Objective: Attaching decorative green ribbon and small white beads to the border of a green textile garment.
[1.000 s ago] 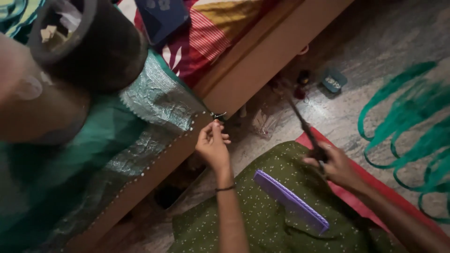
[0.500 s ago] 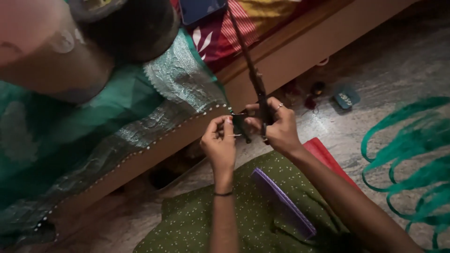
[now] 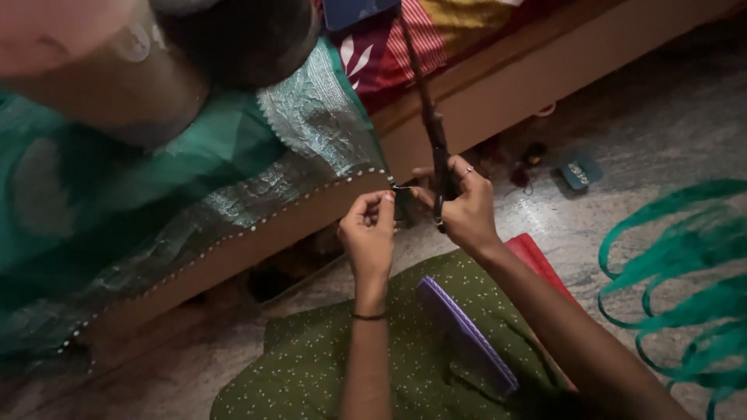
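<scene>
Both hands [image 3: 416, 222] stayed at teal cloth's [image 3: 311, 155] corner, gripping scissors [image 3: 436, 148].

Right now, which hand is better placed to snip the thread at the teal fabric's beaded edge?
Probably the right hand: it already grips the scissors beside the beaded corner of the teal fabric. The left hand pinches that corner, so it seems better kept holding.

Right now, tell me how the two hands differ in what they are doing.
The left hand pinches the beaded edge of the green fabric with its fingertips, while the right hand grips dark scissors pointing upward. The left wrist wears a thin dark band; the right hand wears a ring. Both meet at the fabric's corner.
</scene>
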